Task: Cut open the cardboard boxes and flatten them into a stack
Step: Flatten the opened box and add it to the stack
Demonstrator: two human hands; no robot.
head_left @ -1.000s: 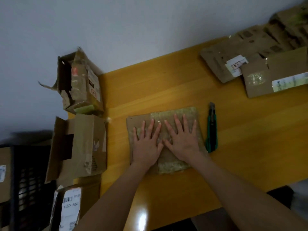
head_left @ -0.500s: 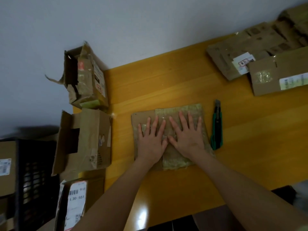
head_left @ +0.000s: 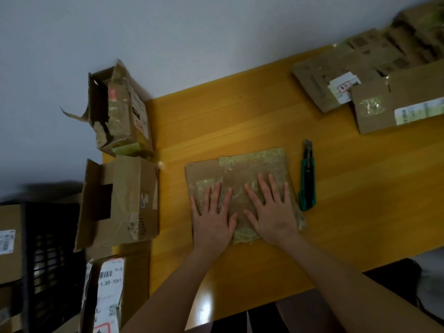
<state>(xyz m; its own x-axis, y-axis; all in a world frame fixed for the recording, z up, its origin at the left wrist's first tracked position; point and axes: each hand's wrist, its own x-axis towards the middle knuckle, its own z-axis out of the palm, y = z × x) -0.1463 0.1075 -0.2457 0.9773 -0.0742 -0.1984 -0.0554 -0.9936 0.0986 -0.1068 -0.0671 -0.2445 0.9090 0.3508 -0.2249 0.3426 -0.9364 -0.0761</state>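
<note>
Dim room, muted colours. Small white glare on counter (head_left: 348, 200) near front edge. Left side smeared; wide-angle stretch at corners.

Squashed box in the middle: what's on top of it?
The left hand and right hand lie flat on the squashed box. They hide part of its taped top.

Yellow table (head_left: 240, 121): flattened box (head_left: 240, 169), knife (head_left: 307, 176), cardboard stack (head_left: 317, 85).

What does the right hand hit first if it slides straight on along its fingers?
Probably nothing: the right hand lies flat on the flattened box, and past the box's far edge that line shows only bare table up to the wall. The knife lies off to the side.
</note>
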